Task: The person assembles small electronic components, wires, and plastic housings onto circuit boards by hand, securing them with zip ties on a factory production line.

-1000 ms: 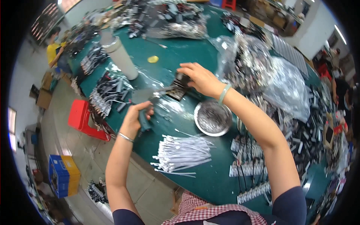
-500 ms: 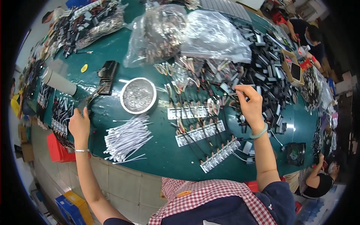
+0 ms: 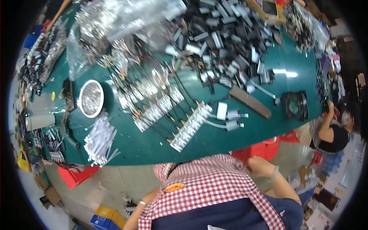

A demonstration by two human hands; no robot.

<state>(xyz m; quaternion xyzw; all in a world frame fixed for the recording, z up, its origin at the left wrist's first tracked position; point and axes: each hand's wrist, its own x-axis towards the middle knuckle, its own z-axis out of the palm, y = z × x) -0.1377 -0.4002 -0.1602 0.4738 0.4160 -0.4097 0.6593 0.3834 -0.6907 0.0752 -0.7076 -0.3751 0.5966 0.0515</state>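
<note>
My right hand [image 3: 261,167] is below the table edge, beside my red-and-white checked apron [image 3: 207,174]. Its fingers are curled against the side of the cloth; whether they grip the cloth is hidden. My left hand [image 3: 151,194] is partly visible at the apron's other side, its fingers covered by the cloth. In front of me on the green table [image 3: 153,151] lie rows of whitish strips [image 3: 191,126] with thin dark wires attached. A heap of white cable ties [image 3: 100,140] lies left of them, below a white bowl [image 3: 92,115] of small shiny pieces.
Black and grey blocks [image 3: 230,38] cover the far right, with clear plastic bags [image 3: 126,17] beside them. A brown bar [image 3: 251,101] and a black fan [image 3: 295,105] lie right. A cylinder [image 3: 40,122] lies left. Red stools [image 3: 264,148] stand below; a co-worker [image 3: 333,128] is at right.
Both hands have left the space over the table and come down to the sides of my apron. The right was beside the blocks, the left near the cylinder. The view has shifted right.
</note>
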